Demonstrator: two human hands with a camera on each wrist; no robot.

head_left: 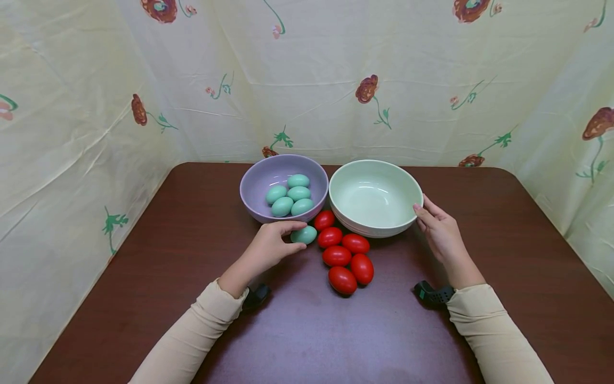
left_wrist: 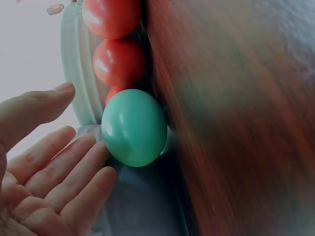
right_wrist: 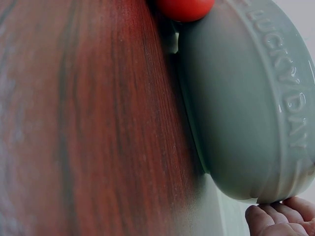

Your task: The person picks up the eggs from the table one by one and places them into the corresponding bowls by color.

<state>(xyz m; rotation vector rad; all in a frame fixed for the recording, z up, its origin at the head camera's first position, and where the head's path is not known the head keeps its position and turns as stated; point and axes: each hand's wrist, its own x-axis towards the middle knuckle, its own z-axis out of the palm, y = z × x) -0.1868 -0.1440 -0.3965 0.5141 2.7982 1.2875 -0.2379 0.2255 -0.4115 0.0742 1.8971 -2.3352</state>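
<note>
A teal egg [head_left: 305,234] [left_wrist: 134,127] lies on the brown table just in front of the purple bowl [head_left: 249,188], which holds several more teal eggs [head_left: 290,195]. My left hand [head_left: 293,238] [left_wrist: 59,147] cups around the loose egg with thumb and fingers spread. The fingertips are at its surface and the thumb is still apart from it. Several red eggs [head_left: 344,256] [left_wrist: 118,61] cluster to the right of it. The green bowl [head_left: 379,176] [right_wrist: 246,108] has nothing in it. My right hand [head_left: 424,213] touches its right rim with its fingertips [right_wrist: 278,219].
The two bowls stand side by side at the table's back centre, close to a cream flowered curtain [head_left: 307,80] that walls the table on three sides. Bare dark wood [head_left: 312,330] lies between my forearms and to both sides.
</note>
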